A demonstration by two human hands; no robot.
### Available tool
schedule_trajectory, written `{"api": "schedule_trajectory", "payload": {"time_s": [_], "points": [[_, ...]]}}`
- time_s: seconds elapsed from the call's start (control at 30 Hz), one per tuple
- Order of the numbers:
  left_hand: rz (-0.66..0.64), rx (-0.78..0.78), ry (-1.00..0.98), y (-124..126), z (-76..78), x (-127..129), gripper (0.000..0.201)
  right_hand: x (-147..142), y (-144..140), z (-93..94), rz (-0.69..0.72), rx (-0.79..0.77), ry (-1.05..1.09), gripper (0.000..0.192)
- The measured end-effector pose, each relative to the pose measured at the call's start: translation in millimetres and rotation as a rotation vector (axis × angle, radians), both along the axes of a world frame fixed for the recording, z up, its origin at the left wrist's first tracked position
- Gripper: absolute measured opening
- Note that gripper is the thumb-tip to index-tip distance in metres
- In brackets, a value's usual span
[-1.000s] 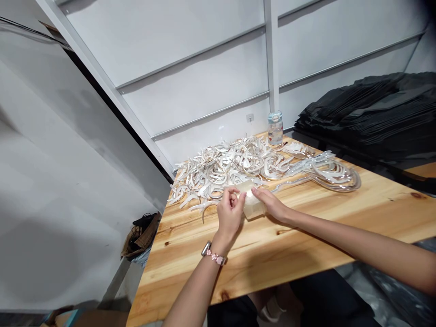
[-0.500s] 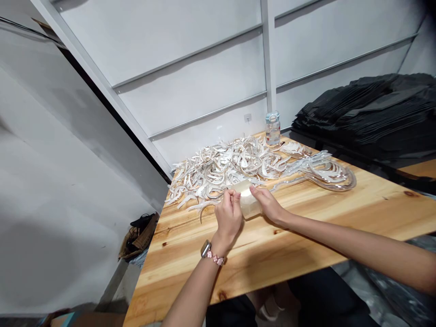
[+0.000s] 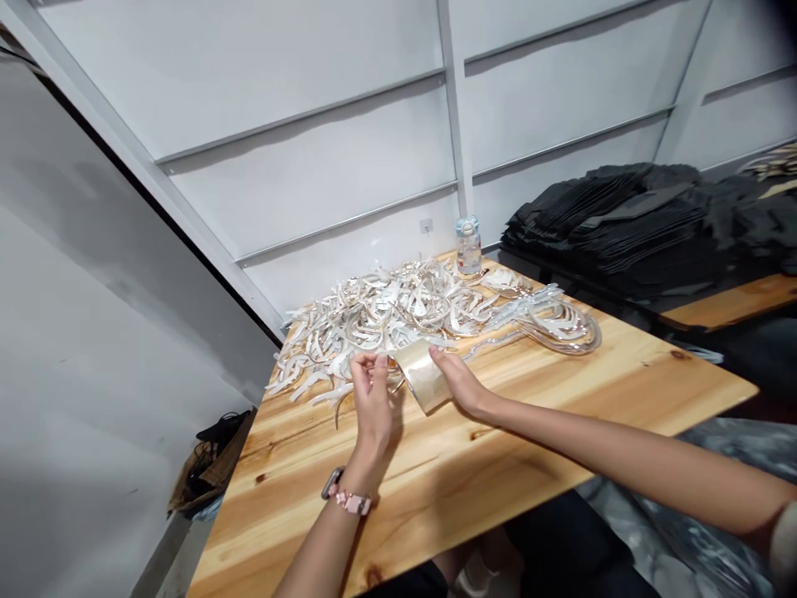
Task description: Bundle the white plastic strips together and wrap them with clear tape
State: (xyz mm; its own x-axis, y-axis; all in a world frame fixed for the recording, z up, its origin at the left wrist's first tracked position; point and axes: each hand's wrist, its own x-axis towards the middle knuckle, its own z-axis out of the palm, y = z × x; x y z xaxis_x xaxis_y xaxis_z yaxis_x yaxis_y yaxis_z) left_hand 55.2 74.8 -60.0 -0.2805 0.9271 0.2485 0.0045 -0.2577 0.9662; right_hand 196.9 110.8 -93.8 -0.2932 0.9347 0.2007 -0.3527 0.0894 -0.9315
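My right hand [image 3: 457, 380] holds a roll of clear tape [image 3: 424, 375] just above the wooden table [image 3: 560, 399]. My left hand [image 3: 372, 397], with a watch and a bracelet on its wrist, pinches the free end of the tape and holds it a short way left of the roll. Right behind both hands lies a wide heap of pale curved strips [image 3: 386, 320].
A bundle of clear curved hoops [image 3: 554, 320] lies to the right of the heap. A small bottle [image 3: 468, 245] stands at the table's far edge by the white wall. Black sheets [image 3: 628, 224] are stacked on another table at the right. A dark bag [image 3: 208, 453] sits on the floor at the left.
My left hand has drawn away from the roll to the left, pulling a length of tape out. The view has swung to the right.
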Motion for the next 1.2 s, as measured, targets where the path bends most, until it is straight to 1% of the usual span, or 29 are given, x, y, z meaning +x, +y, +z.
{"api": "schedule_trajectory", "payload": {"time_s": [0.1, 0.17, 0.27, 0.33, 0.4, 0.43, 0.47, 0.5, 0.53, 0.57, 0.63, 0.7, 0.8, 0.9, 1.0, 1.1, 1.2], "points": [[-0.071, -0.031, 0.195, 4.2, -6.1, -5.1, 0.053, 1.4, -0.4, 2.2, 0.029, -0.001, 0.009, 0.059], [-0.118, -0.044, 0.313, 6.4, -12.4, -7.0, 0.06, 1.7, -0.8, 4.4, 0.064, 0.001, 0.028, 0.056], [-0.173, -0.078, 0.425, 8.1, -18.5, -6.2, 0.061, 1.6, -1.2, 6.5, 0.129, -0.008, 0.04, 0.057], [-0.2, -0.079, 0.455, 6.3, -18.2, -3.6, 0.058, 1.8, -1.7, 5.7, 0.147, -0.017, 0.036, 0.058], [-0.159, -0.048, 0.535, 1.0, -15.3, 0.0, 0.054, 2.9, -3.1, 2.1, 0.157, -0.03, 0.038, 0.058], [-0.113, -0.021, 0.638, -2.6, -13.7, 1.9, 0.052, 3.8, -4.0, -0.7, 0.163, -0.038, 0.046, 0.057], [-0.054, 0.004, 0.777, -6.4, -12.2, 3.6, 0.052, 4.9, -4.9, -4.1, 0.166, -0.046, 0.057, 0.056], [0.006, 0.041, 0.97, -9.9, -11.2, 5.0, 0.054, 6.0, -5.6, -8.0, 0.167, -0.055, 0.072, 0.054], [0.07, 0.073, 1.148, -12.8, -10.7, 6.2, 0.058, 7.0, -6.1, -11.9, 0.147, -0.058, 0.096, 0.052], [0.129, 0.094, 1.279, -15.0, -10.8, 7.0, 0.062, 7.7, -6.3, -15.5, 0.129, -0.063, 0.117, 0.049], [0.206, 0.129, 1.4, -17.6, -12.2, 7.8, 0.07, 8.2, -6.6, -20.5, 0.129, -0.081, 0.14, 0.046], [0.239, 0.162, 1.429, -19.0, -13.8, 8.2, 0.073, 7.7, -8.2, -21.1, 0.124, -0.099, 0.148, 0.045], [0.275, 0.209, 1.427, -21.1, -15.0, 8.9, 0.073, 5.8, -12.5, -15.8, 0.057, -0.108, 0.163, 0.046], [0.302, 0.254, 1.415, -22.6, -16.8, 9.9, 0.072, 3.9, -15.1, -10.1, 0.03, -0.116, 0.171, 0.053], [0.286, 0.29, 1.405, -22.8, -21.2, 11.2, 0.073, 3.3, -14.7, -7.2, -0.019, -0.165, 0.163, 0.059], [0.249, 0.302, 1.389, -23.0, -25.5, 12.8, 0.076, 4.0, -14.0, -6.0, -0.072, -0.199, 0.152, 0.061], [0.246, 0.304, 1.37, -24.1, -26.8, 13.9, 0.074, 5.8, -13.9, -6.4, -0.05, -0.203, 0.142, 0.062]]}}
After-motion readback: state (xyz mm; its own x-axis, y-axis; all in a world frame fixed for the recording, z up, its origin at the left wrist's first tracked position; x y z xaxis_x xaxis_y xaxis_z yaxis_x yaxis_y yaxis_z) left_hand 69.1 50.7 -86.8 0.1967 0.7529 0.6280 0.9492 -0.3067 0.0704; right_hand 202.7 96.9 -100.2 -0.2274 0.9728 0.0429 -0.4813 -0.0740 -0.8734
